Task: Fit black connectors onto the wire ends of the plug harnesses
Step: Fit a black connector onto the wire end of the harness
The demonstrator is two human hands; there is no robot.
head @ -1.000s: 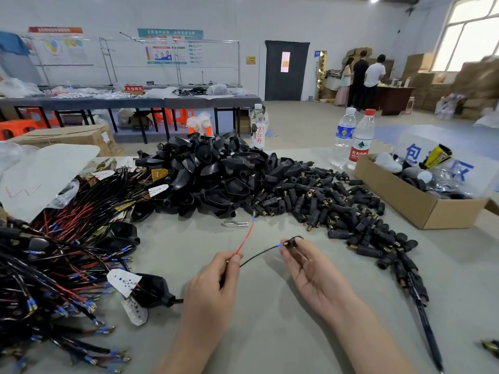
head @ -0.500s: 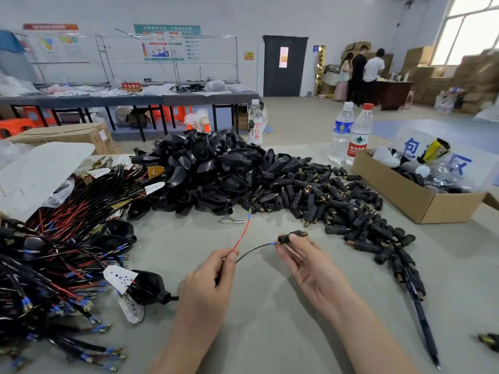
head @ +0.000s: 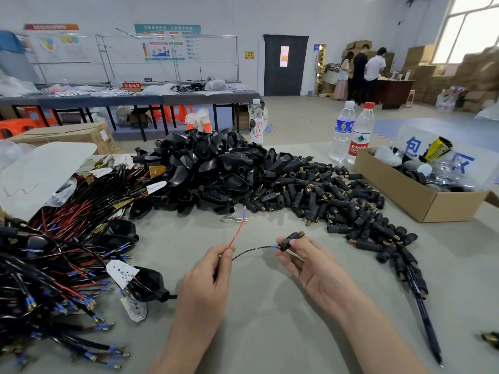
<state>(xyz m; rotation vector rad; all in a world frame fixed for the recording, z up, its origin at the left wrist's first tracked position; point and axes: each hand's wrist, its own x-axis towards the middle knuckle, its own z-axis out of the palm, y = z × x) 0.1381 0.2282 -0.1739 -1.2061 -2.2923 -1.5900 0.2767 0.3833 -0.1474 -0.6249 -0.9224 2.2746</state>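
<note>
My left hand [head: 208, 282] pinches a harness by its red wire [head: 237, 230] and black wire [head: 251, 251]; the red one sticks up free with a blue-sleeved tip. My right hand [head: 310, 263] pinches a small black connector [head: 290, 240] with a brass end, set against the blue tip of the black wire. The harness's black plug shell [head: 147, 286] with a white LED board [head: 120, 273] lies on the grey table [head: 270, 319] left of my left hand. A heap of loose black connectors [head: 324, 201] lies beyond my right hand.
A pile of black plug shells [head: 210, 168] sits mid-table. A tangle of harnesses [head: 48, 260] fills the left side. A cardboard box [head: 410, 193] and two water bottles [head: 351, 130] stand at the right. A black rod [head: 421, 306] lies right of my right arm.
My right hand has turned the connector so its brass end points away and brought it onto the black wire's tip. The left hand has kept its hold on the wires.
</note>
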